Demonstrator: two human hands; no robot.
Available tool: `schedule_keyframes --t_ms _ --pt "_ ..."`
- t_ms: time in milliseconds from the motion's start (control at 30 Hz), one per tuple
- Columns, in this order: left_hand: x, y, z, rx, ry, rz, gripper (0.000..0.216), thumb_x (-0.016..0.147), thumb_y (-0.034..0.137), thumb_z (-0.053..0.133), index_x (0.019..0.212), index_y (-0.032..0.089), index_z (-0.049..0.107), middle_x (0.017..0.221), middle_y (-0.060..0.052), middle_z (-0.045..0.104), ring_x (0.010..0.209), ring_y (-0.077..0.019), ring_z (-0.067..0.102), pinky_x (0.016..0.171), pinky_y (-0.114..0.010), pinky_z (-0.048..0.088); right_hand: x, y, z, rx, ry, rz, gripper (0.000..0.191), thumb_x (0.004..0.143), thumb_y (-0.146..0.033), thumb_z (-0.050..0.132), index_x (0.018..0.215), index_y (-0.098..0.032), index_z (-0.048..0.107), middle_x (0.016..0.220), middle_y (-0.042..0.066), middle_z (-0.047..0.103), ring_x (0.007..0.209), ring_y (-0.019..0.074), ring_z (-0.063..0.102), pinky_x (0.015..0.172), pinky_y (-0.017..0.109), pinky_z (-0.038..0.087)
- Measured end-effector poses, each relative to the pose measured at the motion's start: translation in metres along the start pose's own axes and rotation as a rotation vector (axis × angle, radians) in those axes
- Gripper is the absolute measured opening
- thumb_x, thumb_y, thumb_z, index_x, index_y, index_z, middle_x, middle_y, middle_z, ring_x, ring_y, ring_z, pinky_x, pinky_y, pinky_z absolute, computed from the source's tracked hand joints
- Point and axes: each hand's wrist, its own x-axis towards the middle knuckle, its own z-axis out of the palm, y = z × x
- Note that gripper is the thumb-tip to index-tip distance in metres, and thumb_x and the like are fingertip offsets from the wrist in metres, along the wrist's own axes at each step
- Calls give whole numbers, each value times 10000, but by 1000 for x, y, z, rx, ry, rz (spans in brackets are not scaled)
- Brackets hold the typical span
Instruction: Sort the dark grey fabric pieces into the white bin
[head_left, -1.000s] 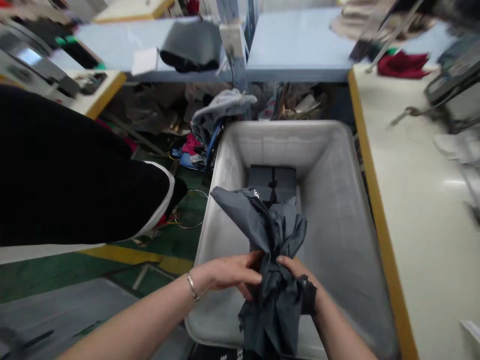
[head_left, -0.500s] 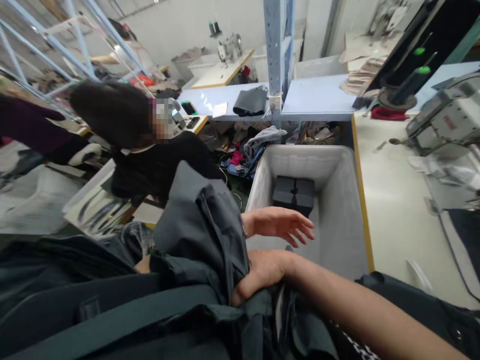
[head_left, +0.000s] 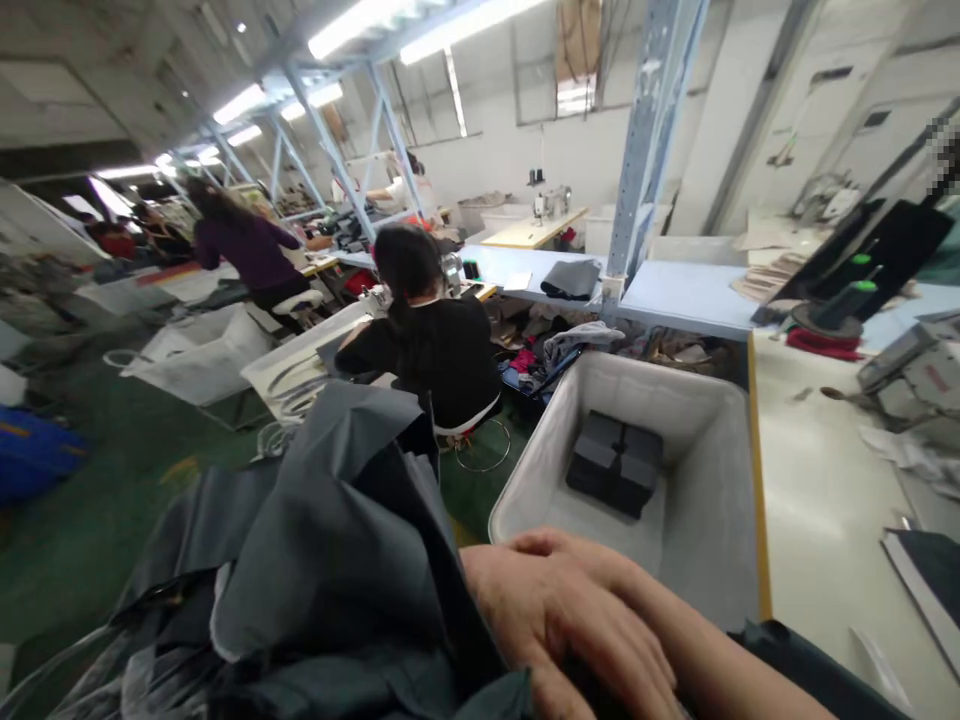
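Grey fabric (head_left: 330, 560) is bunching low at the left beside a white bin (head_left: 712, 470), with the right hand (head_left: 570, 625) lying on it, its grip hidden, while the left hand is showing nowhere.

Bare hands (head_left: 577, 620), dark right sleeve (head_left: 810, 670)

Head-worn view, facing forward over workshop, hands close below
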Motion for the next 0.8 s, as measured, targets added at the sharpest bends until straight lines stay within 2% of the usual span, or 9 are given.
schedule_keyframes --t_ms 67,133,267,400,533,600,667,733,800 --pt "-19 6 5 -48 -47 10 275 779 305 651 944 92 709 1005 -155 648 1116 -338 570 1059 -371 383 -4 -3 6 80 -66 26 319 807 -457 563 923 -196 704 1022 37 705 995 215 633 939 369 502" --pt "-44 18 7 -91 7 -114 346 784 308 667 1086 143 701 1084 -117 653 1159 -310 551 1073 -348 361 -15 -4 9 120 -76 47 283 845 -394 544 968 -193 699 1077 48 685 1051 201 608 995 354 455" --pt "-87 41 9 -162 242 -201 440 864 349 594 1263 166 612 1193 -119 621 1199 -287 524 1120 -353 276 -29 -6 14 51 -52 19 313 850 -364 578 1123 -227 651 1256 55 575 1207 210 495 1092 364 353" --pt "-102 37 11 -189 440 -151 401 853 348 623 1202 154 654 1152 -150 634 1153 -298 550 1105 -419 291 -14 -14 21 -79 -99 53 306 835 -419 591 1069 -240 670 1068 27 628 1052 194 553 1022 351 418" --pt "-101 21 14 -78 742 -146 294 826 311 667 1051 126 709 993 -165 671 1030 -273 597 999 -445 399 8 1 29 -193 -172 76 304 857 -437 545 1054 -245 676 1062 27 657 985 199 588 938 347 481" --pt "-99 16 16 -33 890 -115 274 828 336 667 958 99 714 917 -164 668 950 -255 610 926 -422 441 13 19 21 -261 -95 32 339 866 -432 527 1133 -263 648 1129 46 651 1028 218 589 944 369 486" --pt "-95 14 16 -3 1074 -89 280 823 363 670 889 93 706 900 -150 659 909 -235 607 878 -379 452 14 29 -2 -425 76 -27 317 872 -423 513 1116 -278 654 1137 65 639 1039 228 588 920 382 499" --pt "-90 14 15 15 1282 -112 303 799 394 691 856 96 689 886 -124 646 872 -200 588 825 -316 443 9 22 -35 -700 304 -95 270 897 -385 469 1032 -283 680 1107 75 617 1031 222 581 891 381 503" --pt "-84 16 12 18 1459 -170 329 796 416 685 879 98 665 861 -93 622 813 -159 554 762 -268 425 -1 -6 -67 -1035 515 -184 272 913 -309 437 1067 -298 661 1077 78 591 1000 205 570 841 361 505"
